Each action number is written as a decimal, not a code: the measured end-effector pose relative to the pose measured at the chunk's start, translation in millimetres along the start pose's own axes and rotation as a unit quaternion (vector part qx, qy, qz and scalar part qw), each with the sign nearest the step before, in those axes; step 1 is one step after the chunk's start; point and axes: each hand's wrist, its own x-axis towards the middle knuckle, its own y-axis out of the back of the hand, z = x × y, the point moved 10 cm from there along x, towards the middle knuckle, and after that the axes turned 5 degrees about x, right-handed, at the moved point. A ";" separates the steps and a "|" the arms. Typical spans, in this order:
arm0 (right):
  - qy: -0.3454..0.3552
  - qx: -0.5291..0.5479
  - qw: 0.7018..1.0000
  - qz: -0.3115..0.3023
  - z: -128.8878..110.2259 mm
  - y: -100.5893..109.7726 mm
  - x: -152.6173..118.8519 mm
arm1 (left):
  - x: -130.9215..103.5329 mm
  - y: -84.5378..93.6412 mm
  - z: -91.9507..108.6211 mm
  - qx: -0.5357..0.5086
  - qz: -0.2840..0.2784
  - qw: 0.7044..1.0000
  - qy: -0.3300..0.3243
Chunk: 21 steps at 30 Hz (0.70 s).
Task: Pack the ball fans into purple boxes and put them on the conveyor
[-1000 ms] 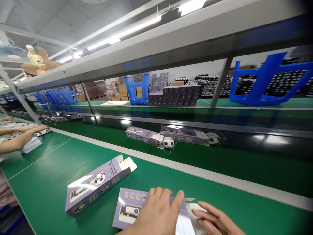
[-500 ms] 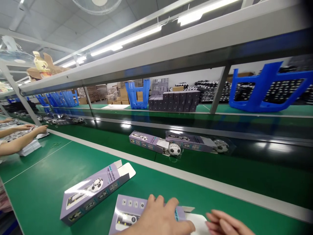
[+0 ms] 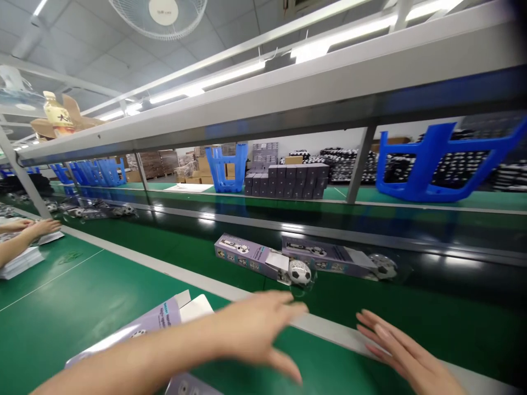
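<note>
My left hand [image 3: 263, 328] reaches over the near edge of the belt, fingers stretched and thumb apart, holding nothing. To its right my right hand [image 3: 397, 348] is also empty, its fingers extended. Beyond them on the dark green belt lies a purple fan box [image 3: 242, 259] with a soccer-ball fan head [image 3: 300, 272] in clear plastic sticking out of its open end. A second such box [image 3: 329, 257] sits behind it. On the green table, an open purple box [image 3: 162, 315] is partly covered by my left forearm. Another box [image 3: 192, 385] shows only a corner below the arm.
A pale rail [image 3: 164, 269] divides table from belt. At far left are a co-worker's hands [image 3: 41, 227] and a paper stack [image 3: 20, 262]. Across the belt stand blue stools [image 3: 228, 169] and stacked dark boxes [image 3: 298, 181]. A long shelf [image 3: 255, 109] runs overhead.
My left hand has let go of the nearer box on the table and moved up and forward toward the belt. My right hand has risen slightly, and the view has shifted.
</note>
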 end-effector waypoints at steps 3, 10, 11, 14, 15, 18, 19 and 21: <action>0.001 0.003 1.000 0.003 -25.1 -24.2 38.5 | 50.7 20.4 -87.9 0.130 -0.034 0.981 0.139; 0.013 -0.013 0.999 -0.042 -22.7 -102.6 89.2 | 111.5 12.0 -165.4 0.183 -0.020 0.965 0.186; 0.024 -0.020 0.998 -0.062 -22.7 -120.0 86.7 | 110.7 10.5 -161.9 0.192 -0.009 0.965 0.180; 0.072 -0.066 0.987 -0.126 -31.9 -166.6 72.5 | 100.7 13.8 -151.7 0.208 0.026 0.962 0.174; 0.094 -0.093 0.982 -0.138 -38.5 -173.3 68.8 | 96.5 17.1 -149.1 0.209 0.035 0.962 0.173; 0.160 -0.207 0.960 -0.098 -67.6 -144.2 71.1 | 84.3 32.0 -136.8 0.194 0.057 0.965 0.167; 0.177 -0.255 0.949 -0.059 -79.0 -119.2 76.1 | 80.5 37.8 -128.6 0.185 0.065 0.967 0.165; 0.186 -0.360 0.913 0.034 -98.9 -57.5 89.4 | 74.0 46.0 -101.7 0.162 0.074 0.973 0.150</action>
